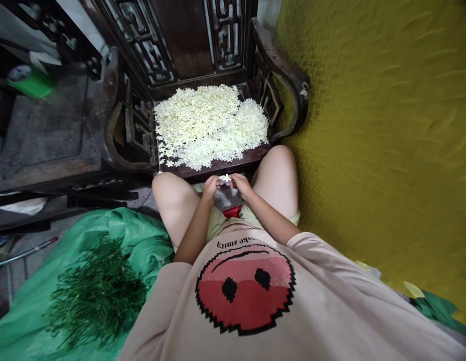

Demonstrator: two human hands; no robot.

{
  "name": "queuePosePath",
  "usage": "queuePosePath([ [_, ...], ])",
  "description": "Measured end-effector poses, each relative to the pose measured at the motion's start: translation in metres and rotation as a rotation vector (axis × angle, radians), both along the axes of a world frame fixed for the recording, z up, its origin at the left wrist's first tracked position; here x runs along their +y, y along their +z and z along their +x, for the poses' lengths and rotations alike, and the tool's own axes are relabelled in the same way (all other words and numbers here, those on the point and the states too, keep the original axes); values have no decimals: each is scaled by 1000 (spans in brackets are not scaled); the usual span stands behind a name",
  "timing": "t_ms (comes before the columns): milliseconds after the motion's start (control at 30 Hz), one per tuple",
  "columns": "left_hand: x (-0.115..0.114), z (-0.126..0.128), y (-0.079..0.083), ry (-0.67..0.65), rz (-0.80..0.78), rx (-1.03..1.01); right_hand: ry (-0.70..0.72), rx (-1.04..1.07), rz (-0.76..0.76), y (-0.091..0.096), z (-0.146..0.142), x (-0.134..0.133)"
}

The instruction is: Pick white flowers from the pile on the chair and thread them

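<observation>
A green, roll-like object [31, 82] sits at the far left on a dark wooden side table [44, 138]. Below it, a green plastic sheet or sack [25, 321] spreads over the floor, bearing a loose heap of thin, leafy green stems [101, 291]; whether any lie inside its folds cannot be told.

At centre, a carved dark wooden chair [236, 163] serves as a tray, its seat nearly covered by a broad mound of white flowers [202, 120]. The blossoms are small and open, creamier at the left of the mound and whiter toward the right, with a few scattered at the left front corner.

Just in front of the seat, between the seated person's knees, the left hand [210, 188] bends its fingers inward, the tips close together. A single white flower [225, 178], petals spread, lies between the fingertips of both hands. The right hand [241, 185] mirrors the pose, fingers curled and reaching the blossom; which hand grips it is too small to tell. A yellow textured surface [383, 125] fills the right side.
</observation>
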State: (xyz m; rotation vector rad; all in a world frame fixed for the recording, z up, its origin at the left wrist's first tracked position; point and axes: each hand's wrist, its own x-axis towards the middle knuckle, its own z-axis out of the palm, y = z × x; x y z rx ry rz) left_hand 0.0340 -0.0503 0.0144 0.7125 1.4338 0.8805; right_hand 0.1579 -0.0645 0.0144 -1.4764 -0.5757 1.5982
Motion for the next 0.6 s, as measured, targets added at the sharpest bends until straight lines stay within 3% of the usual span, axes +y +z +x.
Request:
queuePosePath([
  [167,-3,4,-1,-50,77,64,44,125,3,1,-1,-1],
  [600,-9,4,-11,-143,314,358,-30,316,-168,8,0,-2],
])
